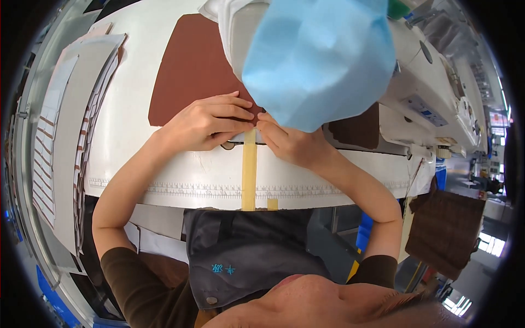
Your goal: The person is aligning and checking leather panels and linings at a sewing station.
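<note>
1. Head view: a stack of pale pattern sheets (60, 136) lies at the far left of the white tabletop (131, 109).
2. Left hand (205, 123) presses flat, fingers extended, on the brown leather piece (188, 65).
3. Right hand (287, 143) pinches the leather's edge beside the yellow tape strip (249, 175).
4. White sewing machine (437, 104) stands right.

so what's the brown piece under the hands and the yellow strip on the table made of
Brown piece: looks like thin leather or a leather-like sheet, matte, flat, cleanly cut edges; could be synthetic. Yellow strip: likely paper masking tape, dull and stuck flat on the white table, running over its front edge.
</note>
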### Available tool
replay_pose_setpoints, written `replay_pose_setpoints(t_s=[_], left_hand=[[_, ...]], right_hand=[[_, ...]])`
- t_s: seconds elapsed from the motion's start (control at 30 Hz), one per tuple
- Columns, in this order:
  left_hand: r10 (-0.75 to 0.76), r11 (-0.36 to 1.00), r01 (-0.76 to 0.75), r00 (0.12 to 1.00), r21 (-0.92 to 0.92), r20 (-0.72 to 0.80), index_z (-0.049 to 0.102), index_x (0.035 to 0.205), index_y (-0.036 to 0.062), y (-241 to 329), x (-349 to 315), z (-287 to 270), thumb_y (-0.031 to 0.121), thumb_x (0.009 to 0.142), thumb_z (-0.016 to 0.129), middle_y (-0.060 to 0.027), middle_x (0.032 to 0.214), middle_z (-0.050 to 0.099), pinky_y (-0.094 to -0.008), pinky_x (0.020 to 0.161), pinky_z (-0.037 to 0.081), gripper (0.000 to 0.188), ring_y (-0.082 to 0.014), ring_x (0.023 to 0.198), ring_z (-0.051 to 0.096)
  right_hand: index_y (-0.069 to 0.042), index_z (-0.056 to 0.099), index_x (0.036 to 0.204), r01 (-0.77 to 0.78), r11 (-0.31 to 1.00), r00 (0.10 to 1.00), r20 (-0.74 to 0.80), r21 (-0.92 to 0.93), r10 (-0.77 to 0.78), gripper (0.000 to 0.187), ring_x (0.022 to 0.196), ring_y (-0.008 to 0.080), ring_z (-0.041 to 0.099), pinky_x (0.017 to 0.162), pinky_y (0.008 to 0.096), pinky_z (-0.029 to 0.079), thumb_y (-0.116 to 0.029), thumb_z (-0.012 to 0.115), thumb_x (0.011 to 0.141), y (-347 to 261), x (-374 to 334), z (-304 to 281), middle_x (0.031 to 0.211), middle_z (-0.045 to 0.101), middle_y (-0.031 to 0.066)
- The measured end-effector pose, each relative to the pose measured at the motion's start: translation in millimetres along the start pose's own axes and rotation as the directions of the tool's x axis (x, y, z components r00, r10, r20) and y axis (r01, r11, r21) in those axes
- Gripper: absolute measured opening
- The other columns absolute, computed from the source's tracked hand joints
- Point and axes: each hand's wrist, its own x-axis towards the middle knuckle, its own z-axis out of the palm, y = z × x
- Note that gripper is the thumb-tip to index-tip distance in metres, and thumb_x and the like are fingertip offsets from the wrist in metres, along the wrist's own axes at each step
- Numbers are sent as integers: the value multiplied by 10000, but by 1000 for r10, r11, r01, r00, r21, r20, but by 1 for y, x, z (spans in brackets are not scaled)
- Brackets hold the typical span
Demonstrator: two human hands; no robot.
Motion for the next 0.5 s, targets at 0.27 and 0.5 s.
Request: replay_pose_setpoints(t_s=[0.27,0.5], left_hand=[[-45,999,46,999,20,-29,697,908,50,-11,13,-8,-10,681,647,-62,971,647,-361,877,497,240,-253,977,594],[-101,991,103,995,82,-27,688,903,37,-25,20,-7,25,684,653,-61,951,653,-335,788,518,222,-247,921,598]], right_hand=[[-49,637,990,-82,996,958,273,-20,84,226,813,232,611,717,341,497,-70,642,766,10,-1,-8,949,622,87],[-62,638,1017,-84,987,956,270,-135,118,244,816,249,602,736,341,490,-107,637,777,10,4,-8,927,610,80]])
